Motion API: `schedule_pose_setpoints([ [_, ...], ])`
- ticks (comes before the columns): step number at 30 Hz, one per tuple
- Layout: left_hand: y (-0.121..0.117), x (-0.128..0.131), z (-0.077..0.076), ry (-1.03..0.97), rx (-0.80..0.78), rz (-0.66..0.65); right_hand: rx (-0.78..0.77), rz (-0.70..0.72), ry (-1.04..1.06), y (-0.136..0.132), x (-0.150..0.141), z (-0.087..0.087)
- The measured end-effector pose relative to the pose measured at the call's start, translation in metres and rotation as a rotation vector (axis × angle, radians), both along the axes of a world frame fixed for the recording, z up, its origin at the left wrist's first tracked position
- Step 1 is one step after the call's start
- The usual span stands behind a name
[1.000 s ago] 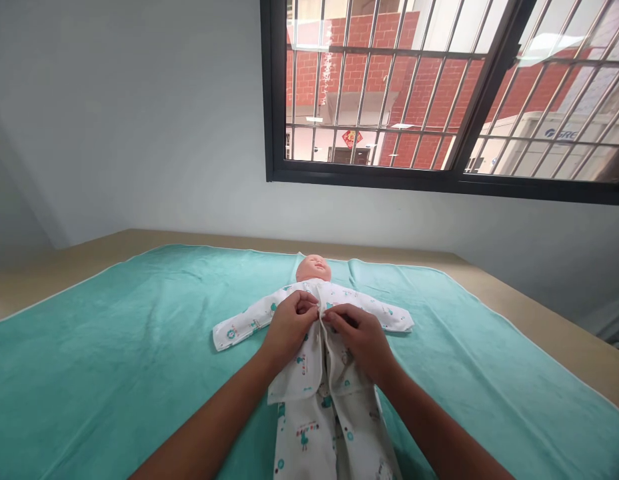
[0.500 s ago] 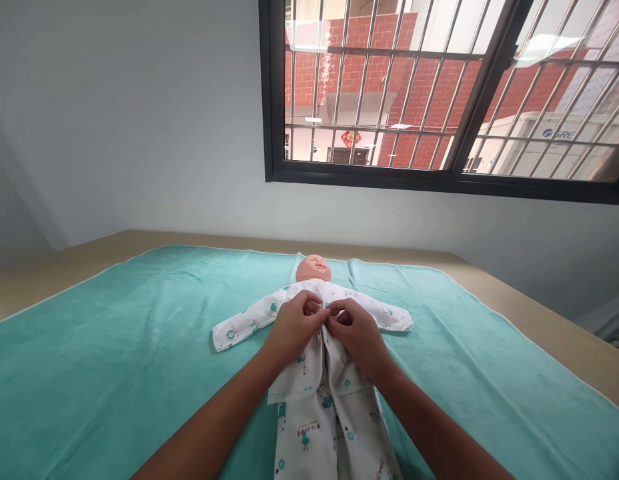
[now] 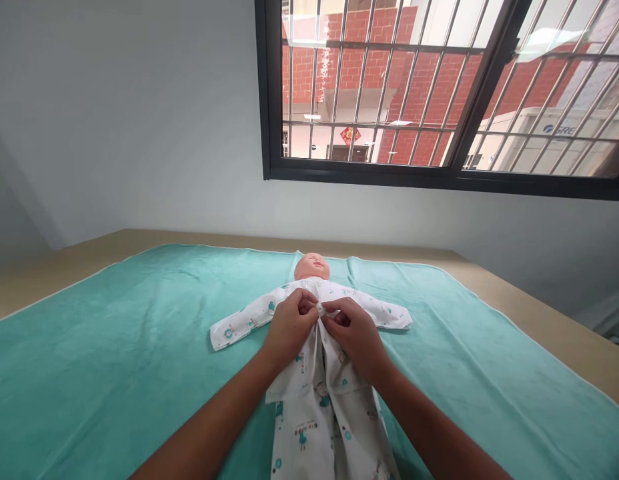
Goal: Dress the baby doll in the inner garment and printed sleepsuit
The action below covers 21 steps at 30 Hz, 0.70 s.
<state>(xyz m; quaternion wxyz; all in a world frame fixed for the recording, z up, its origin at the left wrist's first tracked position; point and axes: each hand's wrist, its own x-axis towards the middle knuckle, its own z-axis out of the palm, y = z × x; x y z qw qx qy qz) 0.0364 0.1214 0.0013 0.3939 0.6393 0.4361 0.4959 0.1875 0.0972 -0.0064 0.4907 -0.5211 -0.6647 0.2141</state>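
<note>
A baby doll (image 3: 312, 265) lies on its back, dressed in a white printed baby shirt (image 3: 249, 319) with its sleeves spread to both sides. My left hand (image 3: 292, 327) pinches the shirt's front edge at the chest, its fingers closed. Just across from it, my right hand (image 3: 353, 333) pinches the other front edge, thumb and forefinger together. A small bit of fabric or a fastener shows between the fingertips, too small to make out. Below the hands the shirt front hangs parted over white printed pants (image 3: 304, 437).
A turquoise blanket (image 3: 114, 353) with some creases covers most of the wooden table (image 3: 519, 307). Behind the table stands a pale wall (image 3: 189, 133) with a dark-framed, barred window (image 3: 369, 170) in it.
My fingertips have moved slightly apart, leaving a small gap at the shirt's chest. Both hands stay at the same spot on the shirt.
</note>
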Motion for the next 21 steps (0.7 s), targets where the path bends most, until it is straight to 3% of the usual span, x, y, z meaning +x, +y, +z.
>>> schedule_pose_setpoints([
  [6, 0.0, 0.0, -0.004, -0.149, -0.061, -0.011, 0.02, -0.01, -0.007, -0.001, 0.0, 0.001],
  [15, -0.001, -0.001, -0.006, -0.006, 0.029, 0.008, -0.31, 0.054, 0.197, 0.01, 0.007, 0.008],
  [21, -0.002, -0.003, -0.007, 0.027, 0.026, 0.009, -0.234, 0.003, 0.147, 0.01, 0.007, 0.008],
])
